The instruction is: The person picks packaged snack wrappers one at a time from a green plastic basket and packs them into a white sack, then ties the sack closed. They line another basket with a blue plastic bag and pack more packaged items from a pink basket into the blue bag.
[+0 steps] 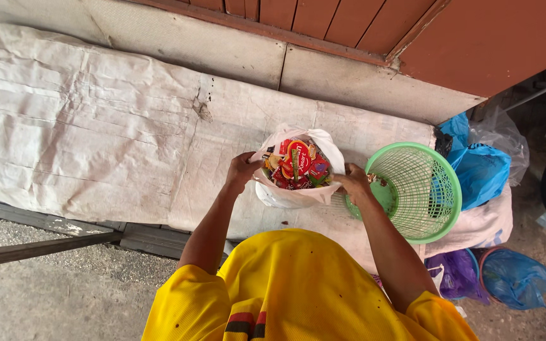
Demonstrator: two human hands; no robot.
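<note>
Head view, looking down past a yellow shirt (pixel 298 284).

Left hand (pixel 242 169): grip closed on the left rim of a white plastic bag (pixel 285 196), fingers curled over the edge.

Right hand (pixel 352 180): grip closed on the right rim of the same bag, pinching the plastic.

The bag's mouth is held open between both hands. The bag sits on a white woven sheet (pixel 96 126) that covers a raised platform against a reddish-brown wooden wall (pixel 475 38). Inside it are small snack wrappers (pixel 297 165), mostly red, with some green and yellow.

A green plastic mesh basket (pixel 440 189) is tilted on its side, just beside the right hand. A crumpled blue plastic bag (pixel 481 170) lies behind the basket. A purple bag (pixel 456 271) and another blue bag (pixel 519 281) lie on the ground, lower right.
</note>
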